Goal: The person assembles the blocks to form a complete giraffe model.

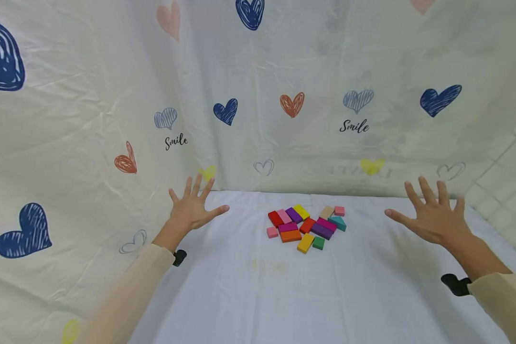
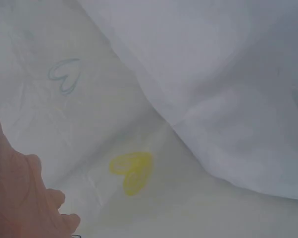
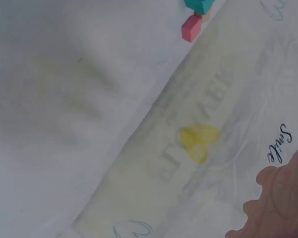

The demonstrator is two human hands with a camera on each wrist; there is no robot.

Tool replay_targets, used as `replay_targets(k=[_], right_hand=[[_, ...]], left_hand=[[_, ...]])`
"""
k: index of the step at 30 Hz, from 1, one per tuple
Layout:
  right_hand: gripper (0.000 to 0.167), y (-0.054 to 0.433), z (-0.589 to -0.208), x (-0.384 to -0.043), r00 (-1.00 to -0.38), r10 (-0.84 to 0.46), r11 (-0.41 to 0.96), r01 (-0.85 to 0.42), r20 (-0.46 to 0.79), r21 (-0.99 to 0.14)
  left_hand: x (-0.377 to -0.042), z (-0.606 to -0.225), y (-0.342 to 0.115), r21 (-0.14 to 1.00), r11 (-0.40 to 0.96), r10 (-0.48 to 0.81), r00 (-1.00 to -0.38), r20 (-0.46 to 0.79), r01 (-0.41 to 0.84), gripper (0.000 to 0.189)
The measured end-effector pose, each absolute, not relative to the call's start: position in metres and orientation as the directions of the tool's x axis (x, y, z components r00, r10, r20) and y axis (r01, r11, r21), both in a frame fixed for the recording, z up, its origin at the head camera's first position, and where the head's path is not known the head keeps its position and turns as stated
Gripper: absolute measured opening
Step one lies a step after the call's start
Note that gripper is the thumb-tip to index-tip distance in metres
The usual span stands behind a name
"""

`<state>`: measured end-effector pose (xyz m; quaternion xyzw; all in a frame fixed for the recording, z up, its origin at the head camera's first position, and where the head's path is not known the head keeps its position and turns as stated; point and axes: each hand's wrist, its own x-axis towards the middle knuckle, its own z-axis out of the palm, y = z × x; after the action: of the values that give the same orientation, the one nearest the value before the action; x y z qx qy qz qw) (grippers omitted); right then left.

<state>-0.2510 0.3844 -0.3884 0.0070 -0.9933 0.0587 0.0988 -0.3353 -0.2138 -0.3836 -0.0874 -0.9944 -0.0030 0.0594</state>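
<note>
Several coloured toy blocks lie in a loose cluster on the white table, among them an orange block [image 1: 290, 236], a yellow block [image 1: 305, 243], a green block [image 1: 318, 243] and a teal triangular block [image 1: 338, 222]. To their left my left hand [image 1: 190, 210] is raised over the table's left edge, fingers spread, holding nothing. On the other side my right hand [image 1: 437, 217] hovers above the table with its fingers spread and nothing in it. The right wrist view catches a pink block [image 3: 191, 28] beside the teal one; the left wrist view shows no blocks.
A white cloth covers the table [image 1: 301, 296], with faint yellowish stains in front of the blocks. Behind and to the left hangs a pale curtain [image 1: 258, 67] printed with hearts and "Smile". White wall tiles [image 1: 505, 191] show at the far right.
</note>
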Motion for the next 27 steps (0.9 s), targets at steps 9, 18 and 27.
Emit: replay_targets(k=[9, 18, 27], right_hand=[[0.11, 0.37, -0.405, -0.233, -0.985, -0.019, 0.995, -0.036, 0.173, -0.093], [0.107, 0.353, -0.435, -0.219, -0.989, -0.04, 0.99, -0.059, 0.144, -0.128], [0.108, 0.328, -0.452, -0.211, -0.994, -0.051, 0.976, -0.071, 0.099, -0.207]], left_hand=[[-0.314, -0.406, -0.207, 0.018, 0.981, 0.191, -0.976, 0.105, 0.194, 0.108], [-0.299, -0.434, -0.201, 0.03, 0.979, 0.195, -0.973, 0.124, 0.2, 0.109], [-0.281, -0.454, -0.176, 0.107, 0.967, 0.226, -0.972, 0.065, 0.232, 0.107]])
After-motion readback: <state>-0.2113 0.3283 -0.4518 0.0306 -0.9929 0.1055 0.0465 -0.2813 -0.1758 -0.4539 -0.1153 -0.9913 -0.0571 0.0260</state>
